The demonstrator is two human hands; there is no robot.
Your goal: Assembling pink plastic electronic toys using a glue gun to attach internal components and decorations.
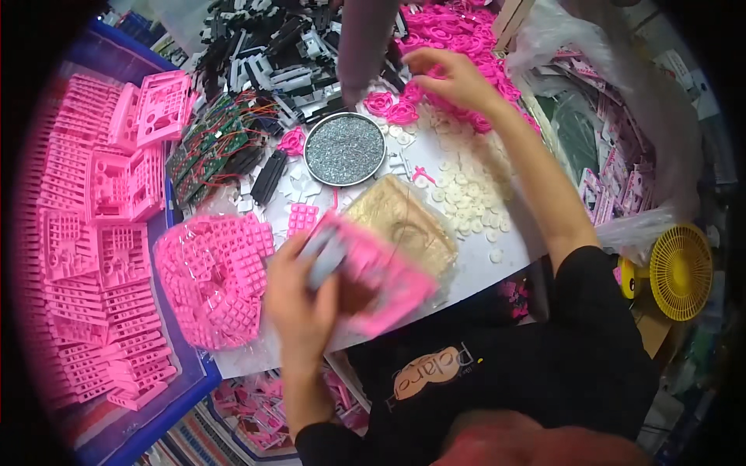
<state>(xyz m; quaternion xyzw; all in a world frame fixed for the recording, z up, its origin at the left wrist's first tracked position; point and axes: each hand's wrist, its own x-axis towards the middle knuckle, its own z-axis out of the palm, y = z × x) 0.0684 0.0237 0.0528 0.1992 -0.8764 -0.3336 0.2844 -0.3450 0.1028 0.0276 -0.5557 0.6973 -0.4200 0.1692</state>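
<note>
- pink plastic casing [392, 268]: flat, with cut-out openings, blurred; gripped by its left side in the left hand [299, 299], held tilted above the near side of the counter [513, 252].
- grey piece [330, 260]: smooth, blurred, at the casing's left end beside the left hand's fingers.
- pink loop-shaped parts [466, 23]: bright, loosely heaped on the far side, right of centre, around the right hand [458, 81]; contact is unclear.

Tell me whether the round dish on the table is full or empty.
Full, it seems: small grey metal pieces cover the round dish from rim to rim, hiding its bottom; their exact depth cannot be told.
</note>
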